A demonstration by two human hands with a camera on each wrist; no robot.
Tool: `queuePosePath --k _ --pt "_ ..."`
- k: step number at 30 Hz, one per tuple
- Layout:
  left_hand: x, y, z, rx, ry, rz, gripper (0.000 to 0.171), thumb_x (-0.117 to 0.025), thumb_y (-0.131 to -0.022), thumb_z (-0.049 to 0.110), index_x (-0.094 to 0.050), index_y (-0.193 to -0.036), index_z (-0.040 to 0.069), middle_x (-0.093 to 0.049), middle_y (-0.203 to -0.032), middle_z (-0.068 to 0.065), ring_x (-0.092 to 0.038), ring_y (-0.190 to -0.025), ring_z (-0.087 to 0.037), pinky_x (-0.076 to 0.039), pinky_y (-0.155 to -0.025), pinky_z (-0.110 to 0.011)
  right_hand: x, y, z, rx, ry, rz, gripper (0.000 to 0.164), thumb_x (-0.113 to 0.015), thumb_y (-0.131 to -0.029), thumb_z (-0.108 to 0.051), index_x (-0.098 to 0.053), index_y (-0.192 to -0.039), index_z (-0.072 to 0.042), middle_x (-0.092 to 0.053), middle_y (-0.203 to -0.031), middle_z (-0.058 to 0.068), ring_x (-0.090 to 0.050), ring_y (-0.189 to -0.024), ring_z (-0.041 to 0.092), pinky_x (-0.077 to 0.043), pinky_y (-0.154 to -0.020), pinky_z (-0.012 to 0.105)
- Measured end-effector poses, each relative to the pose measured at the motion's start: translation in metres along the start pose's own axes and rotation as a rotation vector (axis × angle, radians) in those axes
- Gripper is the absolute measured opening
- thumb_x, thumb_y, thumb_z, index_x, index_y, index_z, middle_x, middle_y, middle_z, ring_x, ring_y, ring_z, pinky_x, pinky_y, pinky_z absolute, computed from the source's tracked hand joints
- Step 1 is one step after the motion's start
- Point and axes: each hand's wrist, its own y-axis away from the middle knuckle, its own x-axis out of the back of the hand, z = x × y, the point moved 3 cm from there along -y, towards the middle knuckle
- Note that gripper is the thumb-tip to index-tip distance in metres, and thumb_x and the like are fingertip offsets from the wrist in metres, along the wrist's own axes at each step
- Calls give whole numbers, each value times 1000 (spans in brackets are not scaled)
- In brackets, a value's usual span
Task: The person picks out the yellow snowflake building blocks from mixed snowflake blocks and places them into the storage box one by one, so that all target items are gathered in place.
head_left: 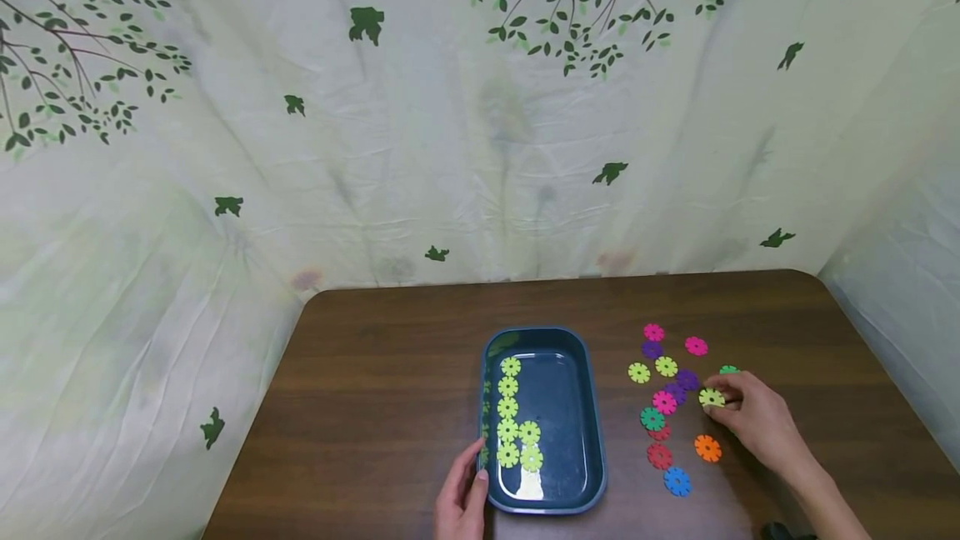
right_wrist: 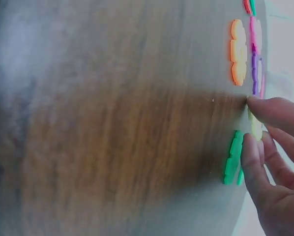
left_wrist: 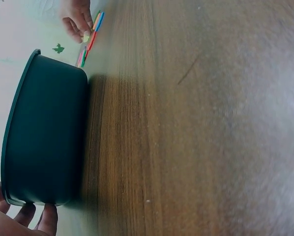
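Observation:
A deep blue tray [head_left: 566, 407] stands on the table, with several yellow-green flower-shaped discs [head_left: 507, 407] inside along its left side. My left hand [head_left: 461, 490] holds the tray at its lower left edge; in the left wrist view, the fingertips [left_wrist: 49, 216] lie against the tray's dark outer wall [left_wrist: 46, 132]. On the right, my right hand [head_left: 761, 422] pinches a yellow-green flower disc [head_left: 712, 397] between thumb and fingers. A green disc [right_wrist: 233, 158] lies close by that hand in the right wrist view.
Loose flower discs lie right of the tray: yellow-green [head_left: 639, 372], pink [head_left: 696, 346], purple [head_left: 687, 380], red [head_left: 660, 457], orange [head_left: 707, 448] and blue [head_left: 677, 482]. A dark object [head_left: 780, 532] shows at the bottom edge. Leaf-patterned cloth [head_left: 450, 148] hangs behind the table [head_left: 360, 407].

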Motion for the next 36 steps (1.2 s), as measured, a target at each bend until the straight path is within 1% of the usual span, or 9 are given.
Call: queuePosePath --k 5,11,15,20,23,27,29,31,36 --pt "-1 1 -1 12 -10 -1 40 -53 -92 -4 -61 -129 8 -60 -131 -20 -56 -121 -32 -44 -89 -16 1 3 -1 -15 8 20 28 -77 -81 -4 -70 -108 -2 -63 -96 7 -63 -82 21 -52 -59 24" --pt "-1 2 -4 -19 14 6 41 -53 -91 -7 -61 -129 5 -60 -130 -21 -57 -119 -32 -46 -90 -19 1 6 -7 -59 -12 11 28 -74 -84 -5 -69 -111 -1 -67 -92 5 -64 -81 21 -52 -61 23" --pt "-1 1 -4 -18 4 11 41 -53 -91 -6 -61 -129 6 -60 -131 -20 -56 -120 -32 -46 -90 -19 1 7 -17 -49 -17 20 26 -71 -85 -3 -69 -111 -2 -67 -92 4 -64 -81 19 -52 -64 21" --pt "-1 1 -1 12 -18 12 39 -54 -92 -5 -62 -129 8 -60 -131 -19 -56 -121 -32 -46 -91 -22 0 5 -31 -9 -25 50 23 -69 -86 -3 -70 -109 -5 -67 -90 3 -63 -79 18 -53 -64 21" --pt "-1 1 0 30 -29 11 39 -54 -93 -4 -62 -129 9 -60 -131 -19 -56 -121 -32 -47 -93 -27 -1 4 -38 1 -34 66 22 -70 -87 -4 -71 -108 -7 -67 -89 2 -63 -79 18 -53 -64 21" --pt "-1 1 -1 7 -2 10 40 -53 -92 -6 -61 -129 6 -60 -131 -21 -56 -120 -31 -48 -92 -26 -4 5 -45 1 -59 71 23 -70 -88 -6 -70 -110 -9 -67 -92 2 -64 -82 18 -53 -66 22" --pt "-1 0 -3 -15 10 10 40 -52 -92 -6 -61 -129 5 -60 -130 -21 -56 -119 -31 -46 -90 -19 -6 5 -48 6 -67 74 23 -71 -88 -7 -70 -112 -9 -67 -93 2 -63 -83 19 -53 -66 22" --pt "-1 0 -4 -24 20 8 40 -52 -92 -7 -61 -129 5 -60 -130 -22 -56 -119 -32 -45 -89 -16 -8 4 -51 14 -76 81 24 -72 -88 -9 -70 -112 -9 -68 -93 1 -64 -84 19 -53 -67 22" --pt "0 -1 -5 -42 35 4 40 -52 -92 -7 -61 -129 4 -59 -131 -21 -54 -121 -32 -44 -91 -16 -15 2 -61 34 -119 83 25 -75 -87 -11 -71 -112 -10 -69 -94 1 -64 -86 18 -54 -69 21"
